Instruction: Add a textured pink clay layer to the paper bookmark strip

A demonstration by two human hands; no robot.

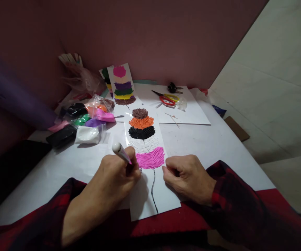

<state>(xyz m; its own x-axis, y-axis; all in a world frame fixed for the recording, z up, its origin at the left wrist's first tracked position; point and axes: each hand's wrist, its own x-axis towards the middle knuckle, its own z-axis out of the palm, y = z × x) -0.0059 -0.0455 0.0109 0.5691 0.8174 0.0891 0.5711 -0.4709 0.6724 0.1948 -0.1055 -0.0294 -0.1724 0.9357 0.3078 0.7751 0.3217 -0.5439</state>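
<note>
A white paper card (140, 205) lies in front of me, bearing a feather shape in stacked bands of brown, orange, black, white and pink clay (150, 158). From the pink band a dark drawn stem runs down the card. My left hand (119, 172) is closed around a white pen-like tool (120, 151) with a rounded top end; its tip is hidden behind the fingers, by the pink band's left edge. At the card's right edge rests my right hand (188, 177), its fingers curled and pressed together. Whether anything is pinched in them cannot be seen.
Bags of coloured clay (87, 134) are piled at the left. Behind stand finished feather cards (120, 78). Red-and-yellow scissors (167, 99), a small black object (171, 87) and toothpicks (175, 121) lie on a white board (200, 116). A pink wall borders the table's back.
</note>
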